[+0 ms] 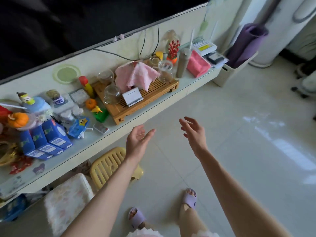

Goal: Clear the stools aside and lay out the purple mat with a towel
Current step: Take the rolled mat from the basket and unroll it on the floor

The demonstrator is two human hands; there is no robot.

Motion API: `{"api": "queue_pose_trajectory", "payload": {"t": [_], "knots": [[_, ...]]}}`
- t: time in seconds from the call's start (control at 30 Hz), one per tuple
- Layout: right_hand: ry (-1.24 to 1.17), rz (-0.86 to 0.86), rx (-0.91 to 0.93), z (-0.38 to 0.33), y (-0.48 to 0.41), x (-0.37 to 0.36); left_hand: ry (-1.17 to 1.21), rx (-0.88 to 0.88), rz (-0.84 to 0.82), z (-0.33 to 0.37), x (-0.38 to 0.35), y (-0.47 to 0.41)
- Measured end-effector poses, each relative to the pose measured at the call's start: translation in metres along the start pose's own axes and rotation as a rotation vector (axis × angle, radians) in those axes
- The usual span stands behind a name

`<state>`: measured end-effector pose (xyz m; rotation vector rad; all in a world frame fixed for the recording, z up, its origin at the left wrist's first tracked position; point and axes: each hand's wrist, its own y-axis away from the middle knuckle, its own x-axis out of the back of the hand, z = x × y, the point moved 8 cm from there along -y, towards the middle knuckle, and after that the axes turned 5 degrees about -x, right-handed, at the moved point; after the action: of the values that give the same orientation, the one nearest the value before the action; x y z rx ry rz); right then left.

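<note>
The low cabinet (191, 82) along the wall was absolutely packed. From the left there were blue boxes (45, 142) and orange pumpkins (18, 119). Next came a wooden tea tray (148, 98) with a pink cloth (136, 76) draped over some of the glassware. A pink folded towel (198, 65) lay near the far right end.

Down at the cabinet's base, lower left, sat the cushioned stool (68, 199). The yellow stool (107, 165) was just to its right, and both were tucked in along the edge of the tile floor (239, 134). The purple mat (246, 43) was rolled up and standing on end in a white bin (234, 72) just past the cabinet's right end, well apart from both hands.

The left hand (138, 141) hung over the floor near the cabinet edge. Its palm was turned partly up and its fingers were straight and loose, holding nothing. Its forearm crossed in front of the yellow stool. The right hand (193, 132) was raised just beside it, fingers spread and slightly curved, gripping nothing either. The two hands were near each other but not touching.

Head count:
- three blue boxes
- two pumpkins
- two stools
- one mat
- one folded towel
- two lilac slippers (136, 218) on the feet
</note>
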<state>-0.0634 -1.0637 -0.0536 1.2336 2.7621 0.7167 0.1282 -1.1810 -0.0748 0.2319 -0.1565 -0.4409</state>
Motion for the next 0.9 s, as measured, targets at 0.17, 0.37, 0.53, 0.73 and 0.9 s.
{"api": "queue_pose_trajectory", "payload": {"t": [0.17, 0.37, 0.53, 0.73, 0.9], "knots": [[-0.070, 0.098, 0.037, -0.024, -0.041, 0.116, 0.011, -0.060, -0.100, 0.045, -0.118, -0.019], [-0.120, 0.189, 0.057, -0.045, -0.085, 0.229, 0.019, -0.100, -0.196, 0.081, -0.242, -0.044], [-0.202, 0.275, 0.069, -0.065, -0.122, 0.317, 0.014, -0.136, -0.298, 0.119, -0.350, -0.066], [-0.252, 0.380, 0.093, -0.089, -0.187, 0.414, -0.012, -0.173, -0.421, 0.157, -0.481, -0.112], [-0.278, 0.476, 0.110, -0.115, -0.271, 0.498, -0.042, -0.197, -0.473, 0.184, -0.591, -0.174]]}}
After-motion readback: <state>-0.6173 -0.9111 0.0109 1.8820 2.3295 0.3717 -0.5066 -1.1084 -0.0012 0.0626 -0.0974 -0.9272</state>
